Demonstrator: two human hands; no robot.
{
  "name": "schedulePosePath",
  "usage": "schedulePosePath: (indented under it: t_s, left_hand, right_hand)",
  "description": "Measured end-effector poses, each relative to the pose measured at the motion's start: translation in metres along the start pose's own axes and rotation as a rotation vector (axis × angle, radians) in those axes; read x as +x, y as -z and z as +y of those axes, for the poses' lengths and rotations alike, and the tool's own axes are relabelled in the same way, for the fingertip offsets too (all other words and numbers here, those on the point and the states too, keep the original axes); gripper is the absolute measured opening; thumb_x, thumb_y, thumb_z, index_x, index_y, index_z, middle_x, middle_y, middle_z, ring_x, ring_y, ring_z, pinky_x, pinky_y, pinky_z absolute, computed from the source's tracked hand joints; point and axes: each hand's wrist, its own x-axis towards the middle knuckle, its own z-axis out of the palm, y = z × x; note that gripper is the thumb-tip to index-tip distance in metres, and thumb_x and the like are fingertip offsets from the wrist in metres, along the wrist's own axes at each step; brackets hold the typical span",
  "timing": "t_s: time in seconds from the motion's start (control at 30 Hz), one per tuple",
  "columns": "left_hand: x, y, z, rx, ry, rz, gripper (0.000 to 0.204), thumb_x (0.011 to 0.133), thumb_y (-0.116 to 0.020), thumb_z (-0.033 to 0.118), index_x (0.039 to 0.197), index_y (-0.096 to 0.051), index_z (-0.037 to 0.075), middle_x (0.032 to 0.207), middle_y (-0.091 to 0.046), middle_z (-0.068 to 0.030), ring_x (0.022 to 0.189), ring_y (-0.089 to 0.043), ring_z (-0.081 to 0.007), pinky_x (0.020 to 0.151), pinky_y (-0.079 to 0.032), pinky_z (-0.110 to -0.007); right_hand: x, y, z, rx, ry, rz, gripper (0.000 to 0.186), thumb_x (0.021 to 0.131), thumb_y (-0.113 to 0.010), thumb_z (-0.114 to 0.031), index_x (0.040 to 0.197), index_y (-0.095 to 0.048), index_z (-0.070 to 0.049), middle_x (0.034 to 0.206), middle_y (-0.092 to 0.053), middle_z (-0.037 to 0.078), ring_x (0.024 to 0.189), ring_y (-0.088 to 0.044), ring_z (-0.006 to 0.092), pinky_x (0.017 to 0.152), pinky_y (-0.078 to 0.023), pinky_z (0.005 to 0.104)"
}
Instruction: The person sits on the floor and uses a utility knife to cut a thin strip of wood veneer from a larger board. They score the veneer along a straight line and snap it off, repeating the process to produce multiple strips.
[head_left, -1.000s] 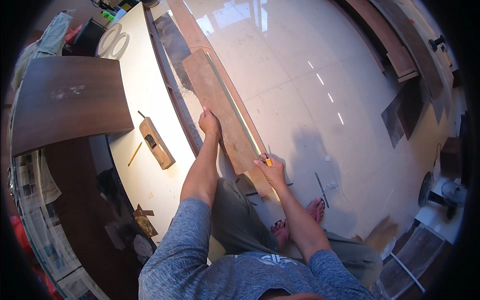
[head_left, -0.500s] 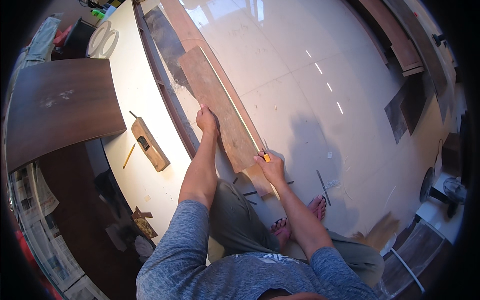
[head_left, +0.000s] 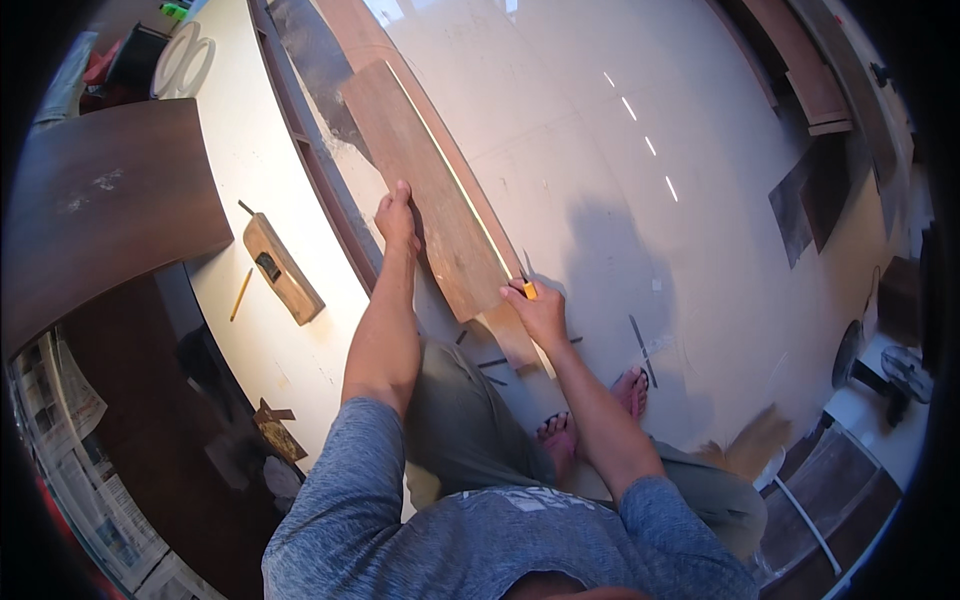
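Note:
A long brown veneer sheet point(head_left: 425, 170) lies on the glossy floor, running away from me. My left hand point(head_left: 397, 215) presses flat on its left edge. My right hand point(head_left: 535, 312) grips a small orange-handled cutter point(head_left: 527, 289) at the sheet's near right corner, beside a pale strip point(head_left: 455, 170) that runs along the sheet's right edge. My feet in sandals point(head_left: 600, 410) show below the hands.
A white board point(head_left: 250, 150) lies to the left with a wooden hand plane point(head_left: 282, 268) and a pencil point(head_left: 241, 294) on it. A dark brown panel point(head_left: 95, 210) overlaps its left side. Thin offcut strips point(head_left: 640, 350) lie near my feet. Newspapers point(head_left: 70, 450) lie at lower left.
The view has shifted so the sheet sits a little higher and closer. My right hand with the cutter has edged slightly along the sheet's right edge; the left hand stays pressed down.

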Motion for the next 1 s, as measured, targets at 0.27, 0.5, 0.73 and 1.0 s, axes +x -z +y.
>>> schedulePosePath:
  t_s: [0.27,0.5,0.73,1.0]
  left_hand:
    - [0.001,0.000,0.009,0.041,0.006,0.053,0.041,0.095,-0.071,0.038,0.102,-0.069,-0.002,0.101,-0.068,-0.0106,0.093,-0.059,-0.0185,0.083,-0.047,-0.035]
    - [-0.013,-0.010,0.019,0.087,0.013,0.071,0.038,0.095,-0.070,0.035,0.101,-0.070,-0.003,0.102,-0.069,-0.0121,0.094,-0.061,-0.0197,0.085,-0.048,-0.034]
    - [-0.005,-0.009,0.010,-0.005,-0.044,0.089,0.032,0.094,-0.072,0.030,0.094,-0.071,-0.002,0.098,-0.069,-0.0095,0.091,-0.060,-0.0178,0.085,-0.047,-0.033]
    - [-0.009,-0.012,0.016,0.073,-0.042,0.122,0.030,0.094,-0.072,0.029,0.088,-0.068,0.000,0.094,-0.067,-0.0087,0.089,-0.057,-0.0175,0.083,-0.046,-0.033]
  right_hand:
    - [-0.014,-0.002,-0.003,-0.050,0.179,0.150,0.031,0.081,-0.081,-0.024,0.101,-0.075,-0.001,0.095,-0.072,0.015,0.087,-0.070,0.0305,0.079,-0.055,0.0367]
    - [-0.004,-0.006,0.015,0.054,0.032,0.126,0.028,0.081,-0.083,-0.020,0.102,-0.076,-0.003,0.091,-0.069,0.010,0.081,-0.068,0.0191,0.076,-0.053,0.0319]
    - [-0.004,0.001,-0.004,-0.024,0.028,0.083,0.026,0.083,-0.080,-0.022,0.101,-0.077,-0.004,0.090,-0.067,0.009,0.083,-0.067,0.0203,0.078,-0.052,0.0326]
    - [-0.003,0.000,-0.001,-0.095,0.052,0.079,0.023,0.082,-0.079,-0.026,0.098,-0.078,-0.009,0.092,-0.067,0.010,0.083,-0.068,0.0273,0.078,-0.055,0.0367]
